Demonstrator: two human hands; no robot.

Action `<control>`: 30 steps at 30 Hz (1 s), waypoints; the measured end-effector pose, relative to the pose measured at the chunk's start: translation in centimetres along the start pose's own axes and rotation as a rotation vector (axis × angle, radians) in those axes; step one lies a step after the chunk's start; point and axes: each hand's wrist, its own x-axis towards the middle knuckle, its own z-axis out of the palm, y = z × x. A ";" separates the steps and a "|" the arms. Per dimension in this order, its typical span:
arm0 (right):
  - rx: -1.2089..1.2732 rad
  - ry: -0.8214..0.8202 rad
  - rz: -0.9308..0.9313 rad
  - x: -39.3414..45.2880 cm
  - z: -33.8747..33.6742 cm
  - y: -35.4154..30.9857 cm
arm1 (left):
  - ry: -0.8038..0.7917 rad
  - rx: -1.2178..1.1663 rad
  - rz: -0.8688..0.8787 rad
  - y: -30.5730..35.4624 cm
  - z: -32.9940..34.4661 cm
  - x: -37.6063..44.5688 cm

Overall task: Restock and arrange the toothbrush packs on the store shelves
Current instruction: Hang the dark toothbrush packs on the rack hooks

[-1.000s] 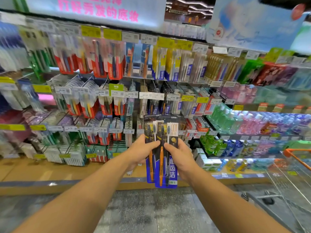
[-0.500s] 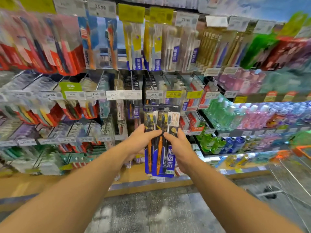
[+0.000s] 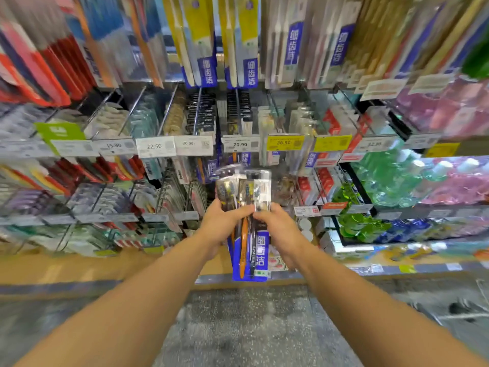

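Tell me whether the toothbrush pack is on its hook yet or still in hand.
In hand: both hands, left and right, grip the toothbrush pack upright, below the price-tag rail.

Read on white shelf tags — 22.50 point(image 3: 155, 146), 20.90 point(image 3: 193, 144), 20.90 again point(image 3: 240, 144); on a yellow tag point(image 3: 283, 142), 26.50. Made out "SYSTEMA" on the held toothbrush pack point(image 3: 258, 256) — blue panel, beside white Chinese characters. Other tags too blurred.

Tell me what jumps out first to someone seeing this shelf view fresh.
Both hands, left hand and right hand, grip a blue-and-black toothbrush pack upright at centre. Just above it runs a row of price tags, with a yellow 26.50 tag standing out. Green mouthwash bottles glow at right.
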 end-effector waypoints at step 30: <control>0.318 0.190 -0.067 11.3 4.1 -8.4 | -0.259 0.383 -0.198 3.4 -5.9 12.1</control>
